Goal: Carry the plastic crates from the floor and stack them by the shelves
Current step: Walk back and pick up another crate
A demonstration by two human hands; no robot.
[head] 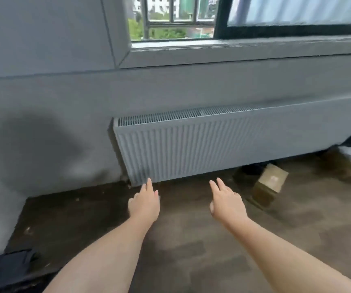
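Both bare arms reach forward over the floor, left hand and right hand palms down, fingers straight, holding nothing. No crates showing anywhere; just a small closed cardboard box under the radiator

A grey wall carries a ribbed radiator under a barred window (daylight outside); worn brown floor nearer.

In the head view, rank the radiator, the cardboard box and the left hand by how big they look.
1. Radiator, by far the largest.
2. Box and left hand look about alike; the hand is nearer the camera, so I won't rank them.
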